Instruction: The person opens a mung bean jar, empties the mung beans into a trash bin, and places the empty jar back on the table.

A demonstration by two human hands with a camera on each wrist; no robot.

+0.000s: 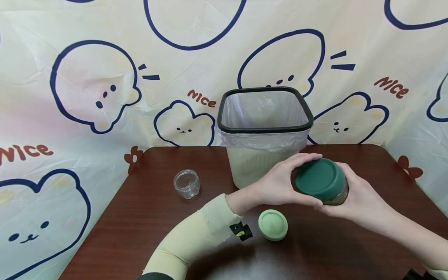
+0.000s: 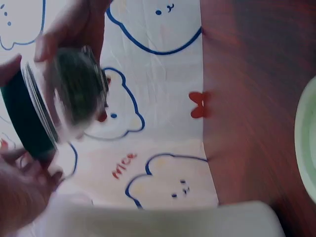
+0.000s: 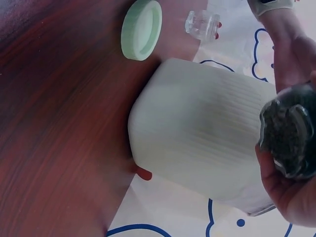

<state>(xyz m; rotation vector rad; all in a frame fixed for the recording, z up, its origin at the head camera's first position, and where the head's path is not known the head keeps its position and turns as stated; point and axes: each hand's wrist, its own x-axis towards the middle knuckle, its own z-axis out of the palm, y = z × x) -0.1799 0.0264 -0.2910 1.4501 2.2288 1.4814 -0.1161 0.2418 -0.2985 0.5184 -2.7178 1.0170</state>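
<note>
A clear jar (image 2: pixel 79 91) with dark contents and a dark green lid (image 1: pixel 320 178) is held up above the table, tilted, in front of the bin. My left hand (image 1: pixel 278 186) spans the lid between thumb and fingers. From the other side, my right hand (image 1: pixel 360 196) grips the jar's body, whose ridged base shows in the right wrist view. Below the hands, a light green lid (image 1: pixel 273 224) lies on the table with its rim up. Left of the bin stands a small clear jar (image 1: pixel 187 184) without a lid.
A pale bin (image 1: pixel 245 165) with a black rim and a thin plastic liner stands at the back of the dark brown table (image 1: pixel 147 233). Behind and beside the table hangs a printed cloth (image 1: pixel 175 70) with cartoon bears.
</note>
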